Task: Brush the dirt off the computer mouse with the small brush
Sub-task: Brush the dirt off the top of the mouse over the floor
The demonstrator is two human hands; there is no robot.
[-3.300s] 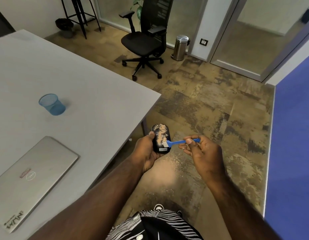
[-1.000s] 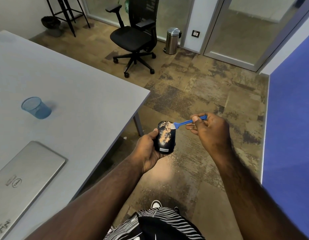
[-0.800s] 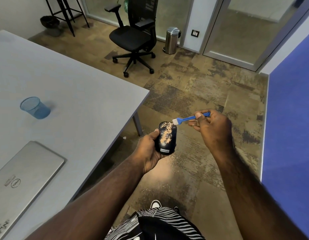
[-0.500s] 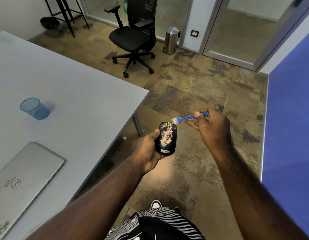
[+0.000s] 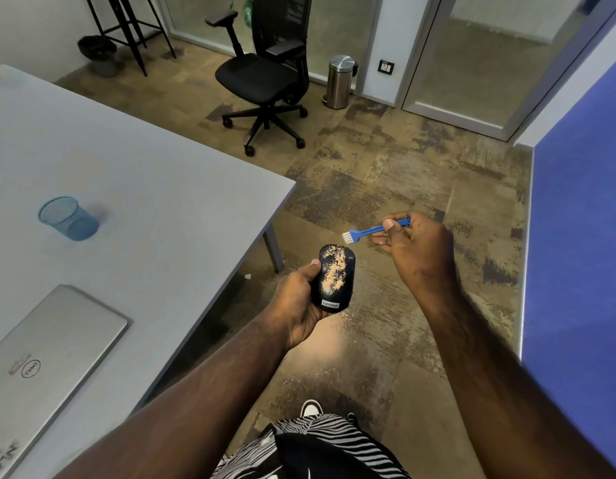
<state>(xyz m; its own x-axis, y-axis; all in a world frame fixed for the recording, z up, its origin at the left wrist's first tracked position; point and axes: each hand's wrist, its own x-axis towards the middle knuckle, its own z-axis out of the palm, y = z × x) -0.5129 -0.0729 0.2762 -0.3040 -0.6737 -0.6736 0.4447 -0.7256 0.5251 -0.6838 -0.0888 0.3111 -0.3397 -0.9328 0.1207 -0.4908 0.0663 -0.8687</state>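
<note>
1. The left hand (image 5: 301, 307) grips a black Lenovo computer mouse (image 5: 334, 277) from its left side, thumb along the edge, holding it out over the floor just past the corner of the grey table (image 5: 161, 188), a little below the middle of the view.

2. A tan streak of dirt (image 5: 334, 274) runs down the mouse's top face from near its far end toward the label; the job looks only partly done.

3. The right hand (image 5: 417, 243) pinches the small blue brush (image 5: 372, 231) by its handle, thumb on top. The white bristles (image 5: 347, 238) point toward 9 o'clock and hang just off the mouse's far right corner, near it but not touching.

4. To do this stroke well, I judge the bristles should land at the far end of the streak and sweep along its length toward one edge, so grains leave the mouse rather than spread across it.

5. Tilting the mouse so the swept edge sits lowest would let loose grit drop onto the carpet (image 5: 386, 340), where a pale scatter already lies.

6. Light, short flicks suit fine dust; pressing hard may splay the bristles and push grit into the button seam.

7. Keep the mouse clear of the table, where a closed Dell laptop (image 5: 47, 357) sits at 8 o'clock and a blue mesh cup (image 5: 68, 219) at 9 o'clock.
</note>
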